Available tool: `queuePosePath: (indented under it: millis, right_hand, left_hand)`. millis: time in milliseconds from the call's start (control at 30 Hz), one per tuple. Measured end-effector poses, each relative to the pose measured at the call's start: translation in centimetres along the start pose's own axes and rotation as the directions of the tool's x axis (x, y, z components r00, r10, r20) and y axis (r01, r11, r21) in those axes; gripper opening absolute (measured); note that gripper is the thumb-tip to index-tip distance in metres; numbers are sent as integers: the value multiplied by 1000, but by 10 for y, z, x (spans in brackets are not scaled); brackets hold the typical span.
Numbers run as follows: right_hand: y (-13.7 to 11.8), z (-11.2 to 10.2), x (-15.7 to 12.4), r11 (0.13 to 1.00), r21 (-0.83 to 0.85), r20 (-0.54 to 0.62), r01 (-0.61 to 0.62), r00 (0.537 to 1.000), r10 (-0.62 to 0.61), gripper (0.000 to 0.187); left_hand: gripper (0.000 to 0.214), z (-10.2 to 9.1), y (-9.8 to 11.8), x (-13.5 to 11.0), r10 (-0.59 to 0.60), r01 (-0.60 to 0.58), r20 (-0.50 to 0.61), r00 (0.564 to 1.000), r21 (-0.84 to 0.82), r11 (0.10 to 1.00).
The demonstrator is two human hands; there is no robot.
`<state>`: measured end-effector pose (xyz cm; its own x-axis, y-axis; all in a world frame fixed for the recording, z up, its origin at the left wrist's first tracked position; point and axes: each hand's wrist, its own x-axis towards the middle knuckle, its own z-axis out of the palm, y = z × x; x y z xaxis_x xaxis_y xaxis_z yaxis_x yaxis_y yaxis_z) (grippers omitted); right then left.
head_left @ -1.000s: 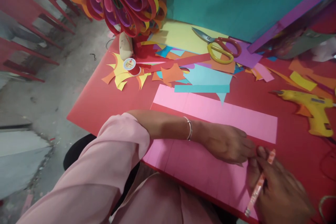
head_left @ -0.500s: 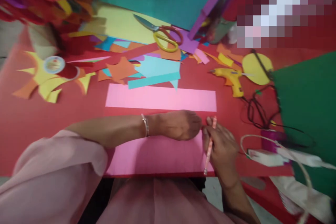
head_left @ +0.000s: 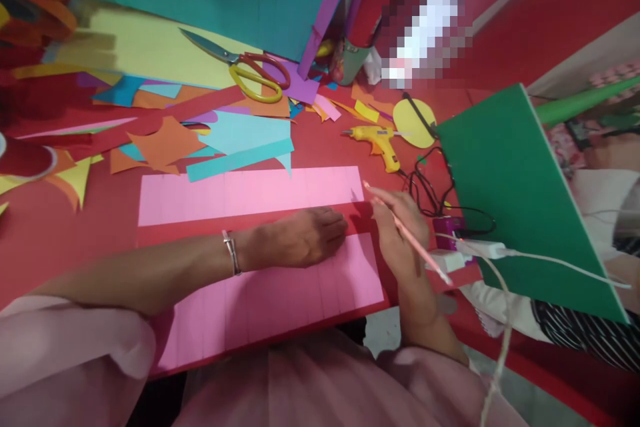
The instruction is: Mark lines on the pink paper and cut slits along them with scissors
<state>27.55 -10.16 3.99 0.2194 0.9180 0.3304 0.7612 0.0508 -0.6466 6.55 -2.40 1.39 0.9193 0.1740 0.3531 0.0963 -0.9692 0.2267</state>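
Note:
My right hand grips a pink pencil, one end close to the right edge of the upper pink paper strip. My left hand, with a bracelet at the wrist, rests over the red band between that strip and the larger pink sheet nearer my body. Its fingers are curled together with the tips hidden; whether anything is under them I cannot tell. Faint upright lines show on both pink papers.
Scissors lie behind colored paper scraps. A yellow glue gun lies at the right, its cord tangled near a white plug. A green board stands beyond. Another person's striped clothing shows at far right.
The view has swung to the right. My right hand has moved up, and the pencil has turned from near upright to slanting down to the right. My left hand stays over the pink papers.

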Motion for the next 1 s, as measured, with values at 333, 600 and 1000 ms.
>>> queuePosePath:
  millis: [333, 600, 1000]
  right_hand:
    - [32, 21, 19, 980, -43, -212, -192, 961, 179, 44]
    - [33, 25, 16, 961, -237, -149, -140, 983, 107, 39]
    - [40, 35, 17, 951, 236, -131, -202, 963, 237, 35]
  left_hand:
    - [46, 9, 1, -6, 146, -152, 61, 987, 101, 983]
    - [53, 18, -2, -6, 131, -131, 39, 991, 5, 991]
    - [54, 18, -2, -7, 97, -97, 27, 995, -1, 995]
